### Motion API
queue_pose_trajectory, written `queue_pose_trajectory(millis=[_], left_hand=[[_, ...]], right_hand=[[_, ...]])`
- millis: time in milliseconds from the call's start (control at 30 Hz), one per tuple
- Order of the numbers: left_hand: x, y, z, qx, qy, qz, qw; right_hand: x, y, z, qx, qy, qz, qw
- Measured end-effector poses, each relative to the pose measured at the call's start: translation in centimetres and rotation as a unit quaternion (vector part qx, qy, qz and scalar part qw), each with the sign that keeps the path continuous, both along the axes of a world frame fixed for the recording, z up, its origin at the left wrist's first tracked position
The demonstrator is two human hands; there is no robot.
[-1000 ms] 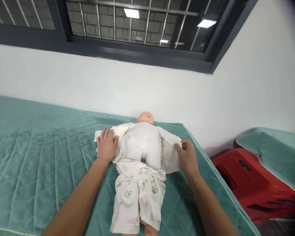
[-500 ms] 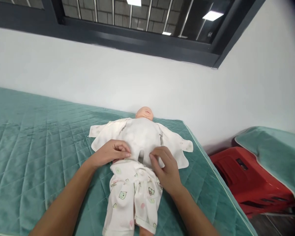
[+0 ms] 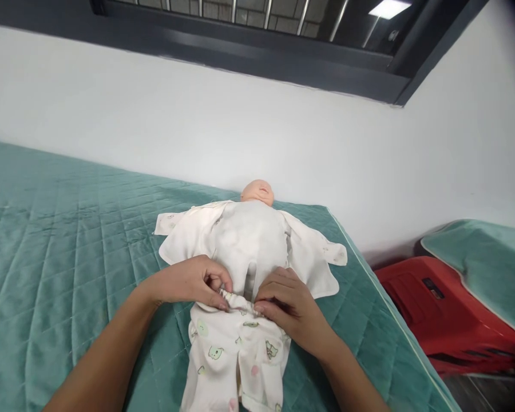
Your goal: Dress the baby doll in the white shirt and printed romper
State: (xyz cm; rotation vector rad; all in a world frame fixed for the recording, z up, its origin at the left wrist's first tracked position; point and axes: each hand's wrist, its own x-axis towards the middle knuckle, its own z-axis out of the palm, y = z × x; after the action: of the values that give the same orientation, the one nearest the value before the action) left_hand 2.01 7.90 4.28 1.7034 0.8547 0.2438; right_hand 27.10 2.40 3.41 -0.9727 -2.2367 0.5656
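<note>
The trousers [image 3: 217,355] were only partway up the doll [image 3: 251,232] on the green quilt [image 3: 77,252], left hand [image 3: 197,280] and right hand [image 3: 292,306] fingers apparently pinching the waistband [image 3: 241,303]; the shirt [image 3: 189,234] lay spread open, unfastened.

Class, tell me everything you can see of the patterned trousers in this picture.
The trousers look like soft, light white cloth, printed with green animal-like figures and pink spots. Their waistband is gathered and wrinkled, pinched by the left hand and the right hand. They lie on the green quilted cover, just below the doll's white torso, with two legs side by side pointing toward the camera. The picture's bottom edge cuts off part of them.
</note>
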Motion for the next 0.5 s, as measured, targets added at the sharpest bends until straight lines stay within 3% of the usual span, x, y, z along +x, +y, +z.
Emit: queue_pose_trajectory(millis=[200, 400, 500], left_hand=[[0.3, 0.1, -1.0, 0.017, -0.084, 0.028, 0.996], [0.4, -0.2, -1.7, 0.068, -0.19, 0.104, 0.974], [0.5, 0.1, -2.1, 0.104, -0.225, 0.145, 0.958]], right_hand=[[0.2, 0.0, 0.7, -0.038, -0.028, 0.016, 0.999], [-0.2, 0.6, 3.8, -0.085, -0.08, 0.061, 0.991], [-0.4, 1.3, 5.0, -0.125, -0.074, 0.05, 0.988]])
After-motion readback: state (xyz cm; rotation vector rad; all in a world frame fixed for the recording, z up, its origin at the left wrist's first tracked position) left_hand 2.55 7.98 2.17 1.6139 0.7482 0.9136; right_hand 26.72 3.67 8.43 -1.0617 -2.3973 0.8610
